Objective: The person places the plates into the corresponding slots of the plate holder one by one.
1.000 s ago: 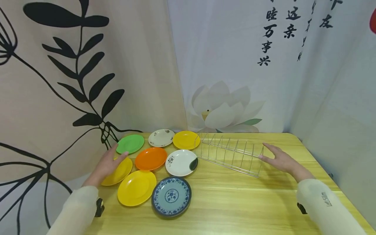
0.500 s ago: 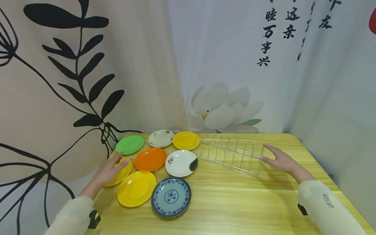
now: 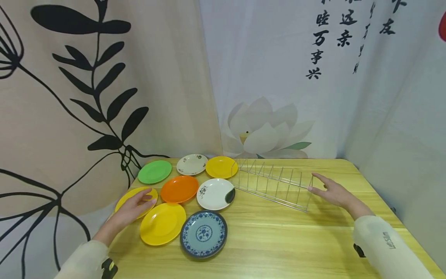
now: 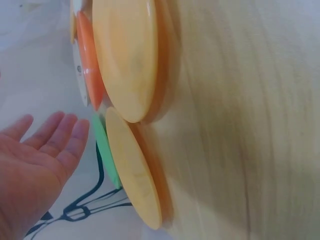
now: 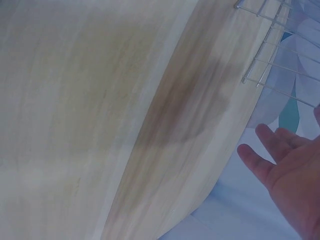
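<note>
My left hand [image 3: 134, 207] hovers over the leftmost yellow plate [image 3: 122, 199], with its fingers loosely extended and holding nothing. In the left wrist view that hand [image 4: 42, 160] is apart from the plates, palm showing. My right hand [image 3: 334, 193] is at the right end of a metal wire rack [image 3: 271, 184], its thumb and index finger by the end wire. Right wrist view: the other fingers [image 5: 257, 160] reach out loosely below the rack [image 5: 270, 55]; whether the thumb or index finger touches the wire is hard to tell.
Several plates lie flat left of the rack: green [image 3: 155, 171], orange [image 3: 179, 189], white floral [image 3: 191, 164], yellow [image 3: 221, 166], white with a dark leaf [image 3: 215, 193], front yellow [image 3: 163, 224], and blue-patterned [image 3: 203, 233]. Printed curtains [image 3: 167, 77] stand behind the wooden table [image 3: 278, 248].
My left hand has moved nearer and slightly right, off the green plate's edge, uncovering more of the left yellow plate. The right hand and the rack have stayed about where they were.
</note>
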The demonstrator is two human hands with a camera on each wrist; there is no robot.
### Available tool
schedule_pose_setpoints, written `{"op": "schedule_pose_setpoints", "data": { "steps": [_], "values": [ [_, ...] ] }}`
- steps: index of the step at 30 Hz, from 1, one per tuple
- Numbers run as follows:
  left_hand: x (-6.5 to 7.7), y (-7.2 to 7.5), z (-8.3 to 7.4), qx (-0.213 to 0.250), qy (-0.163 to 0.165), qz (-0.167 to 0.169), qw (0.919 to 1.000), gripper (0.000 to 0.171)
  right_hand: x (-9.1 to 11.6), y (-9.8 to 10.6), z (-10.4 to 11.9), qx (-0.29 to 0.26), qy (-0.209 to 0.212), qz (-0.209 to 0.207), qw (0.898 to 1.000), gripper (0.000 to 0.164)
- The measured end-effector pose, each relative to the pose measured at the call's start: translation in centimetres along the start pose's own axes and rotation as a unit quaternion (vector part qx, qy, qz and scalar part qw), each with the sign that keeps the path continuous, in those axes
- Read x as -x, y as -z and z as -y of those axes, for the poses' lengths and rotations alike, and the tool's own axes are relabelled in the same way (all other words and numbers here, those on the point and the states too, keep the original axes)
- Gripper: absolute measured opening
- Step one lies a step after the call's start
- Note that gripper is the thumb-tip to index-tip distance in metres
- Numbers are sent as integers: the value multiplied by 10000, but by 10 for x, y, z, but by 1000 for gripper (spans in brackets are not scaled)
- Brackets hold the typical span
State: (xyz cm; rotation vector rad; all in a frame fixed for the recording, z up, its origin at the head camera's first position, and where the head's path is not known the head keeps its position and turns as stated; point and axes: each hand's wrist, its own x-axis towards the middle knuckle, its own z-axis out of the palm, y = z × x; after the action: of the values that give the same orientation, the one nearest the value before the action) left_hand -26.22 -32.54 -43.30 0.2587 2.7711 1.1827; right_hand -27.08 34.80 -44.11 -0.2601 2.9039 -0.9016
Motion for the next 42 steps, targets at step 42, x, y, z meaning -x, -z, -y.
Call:
{"op": "schedule_pose_setpoints", "data": {
  "steps": [42],
  "values": [
    [36, -2, 63, 693, 1353, 606, 9865, 65, 0, -3, -4, -313, -291, 347, 9985, 84]
  ]
}}
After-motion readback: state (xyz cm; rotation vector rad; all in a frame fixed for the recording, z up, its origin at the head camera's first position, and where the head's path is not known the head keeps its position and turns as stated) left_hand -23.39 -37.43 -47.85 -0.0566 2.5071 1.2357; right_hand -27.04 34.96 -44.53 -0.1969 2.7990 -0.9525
